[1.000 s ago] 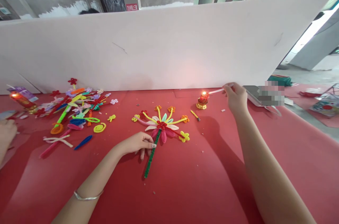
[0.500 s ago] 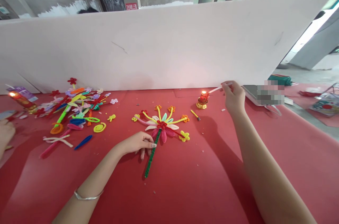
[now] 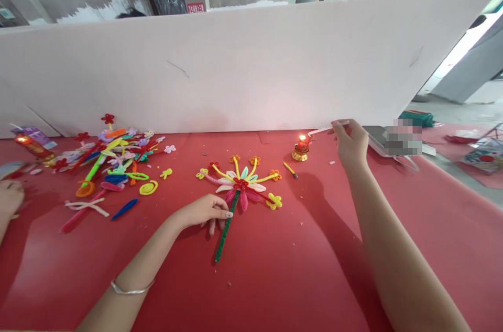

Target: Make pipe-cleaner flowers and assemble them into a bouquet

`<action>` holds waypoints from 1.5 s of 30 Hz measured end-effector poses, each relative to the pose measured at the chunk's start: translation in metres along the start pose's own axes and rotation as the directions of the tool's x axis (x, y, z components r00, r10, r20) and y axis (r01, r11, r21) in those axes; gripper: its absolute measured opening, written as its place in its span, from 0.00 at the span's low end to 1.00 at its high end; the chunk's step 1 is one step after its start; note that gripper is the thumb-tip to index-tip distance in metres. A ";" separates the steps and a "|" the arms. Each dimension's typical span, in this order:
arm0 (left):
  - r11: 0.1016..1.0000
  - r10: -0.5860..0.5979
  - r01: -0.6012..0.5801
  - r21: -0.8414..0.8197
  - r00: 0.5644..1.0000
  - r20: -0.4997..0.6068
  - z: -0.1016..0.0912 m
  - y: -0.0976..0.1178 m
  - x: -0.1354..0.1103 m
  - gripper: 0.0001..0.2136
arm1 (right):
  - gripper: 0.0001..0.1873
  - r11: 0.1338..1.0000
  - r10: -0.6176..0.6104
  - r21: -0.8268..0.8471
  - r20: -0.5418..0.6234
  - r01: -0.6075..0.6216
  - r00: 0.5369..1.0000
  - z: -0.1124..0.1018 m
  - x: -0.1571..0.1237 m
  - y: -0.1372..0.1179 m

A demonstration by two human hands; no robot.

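A pipe-cleaner flower [image 3: 241, 184] lies on the red tabletop, with pink and white petals and small blossoms on yellow, pink and red stalks. My left hand [image 3: 214, 212] pinches its green stem [image 3: 223, 240] just below the petals. At the right, my right hand [image 3: 351, 142] grips a thin whitish glue stick [image 3: 323, 129] between thumb and fingers. The stick's far end, bent slightly down, is at the flame of a red candle [image 3: 302, 144] in a gold holder. A short yellow pencil stub [image 3: 290, 169] lies between the flower and the candle.
A heap of colourful pipe-cleaner pieces [image 3: 118, 156] covers the left side. Beyond it stand another lit candle [image 3: 33, 148] and a purple carton [image 3: 41, 136]. A co-worker's hand [image 3: 10, 198] is at the left edge. A white board [image 3: 236, 70] rises behind. A dark flat device [image 3: 377, 138] lies right.
My right hand has shifted slightly right with the glue stick, whose tip now bends at the flame. My left hand and the flower stay in place.
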State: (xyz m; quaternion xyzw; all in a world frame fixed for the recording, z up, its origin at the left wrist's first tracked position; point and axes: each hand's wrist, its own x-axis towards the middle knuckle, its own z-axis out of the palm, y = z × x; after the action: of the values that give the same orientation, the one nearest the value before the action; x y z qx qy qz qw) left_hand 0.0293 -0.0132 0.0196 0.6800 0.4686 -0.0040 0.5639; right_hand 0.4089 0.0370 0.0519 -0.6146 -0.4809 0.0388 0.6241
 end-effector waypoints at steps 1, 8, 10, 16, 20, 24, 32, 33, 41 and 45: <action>1.000 0.002 -0.002 -0.001 1.000 0.000 0.000 0.000 0.000 0.19 | 0.11 1.000 0.014 -0.006 -0.010 -0.014 1.000 0.000 0.000 0.002; 1.000 -0.011 0.011 -0.007 1.000 -0.004 0.001 0.001 -0.001 0.19 | 0.11 0.970 0.204 0.133 -0.010 -0.201 0.979 0.003 0.005 0.019; 1.000 -0.010 0.010 -0.004 1.000 -0.001 0.001 0.000 0.000 0.19 | 0.10 0.939 0.286 0.202 0.003 -0.280 0.958 0.002 0.007 0.024; 1.000 0.003 -0.003 -0.003 1.000 0.004 0.000 0.000 0.000 0.18 | 0.14 0.838 0.445 0.259 0.183 -0.480 0.877 -0.002 0.005 0.036; 1.000 0.004 -0.004 -0.002 1.000 0.003 0.000 0.000 0.000 0.18 | 0.18 0.752 0.468 0.292 0.396 -0.592 0.790 -0.007 0.002 0.036; 1.000 -0.010 0.010 0.013 1.000 -0.008 0.000 0.001 0.000 0.19 | 0.18 0.547 0.407 0.494 0.548 -0.676 0.731 -0.008 0.003 0.037; 1.000 -0.010 0.010 0.011 1.000 -0.018 -0.001 0.001 -0.003 0.19 | 0.11 0.489 0.335 0.499 0.649 -0.715 0.683 -0.011 0.005 0.037; 1.000 0.006 -0.006 0.014 0.999 -0.052 -0.001 0.002 -0.004 0.19 | 0.11 0.492 0.315 0.496 0.664 -0.715 0.678 -0.010 0.002 0.031; 0.863 0.482 -0.233 0.449 0.649 -0.588 0.027 0.035 -0.012 0.13 | 0.13 0.535 0.246 0.287 0.847 -0.794 0.472 0.001 -0.089 -0.022; 0.790 0.580 -0.252 0.559 0.603 -0.548 0.043 0.038 -0.005 0.09 | 0.13 0.564 0.243 0.274 0.846 -0.779 0.474 -0.005 -0.123 -0.029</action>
State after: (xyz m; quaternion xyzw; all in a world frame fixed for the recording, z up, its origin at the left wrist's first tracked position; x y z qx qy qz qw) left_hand 0.0738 -0.0469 0.0356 0.8273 0.4550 0.2846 0.1661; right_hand 0.3305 -0.0528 0.0087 -0.4157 -0.4163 0.6389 0.4957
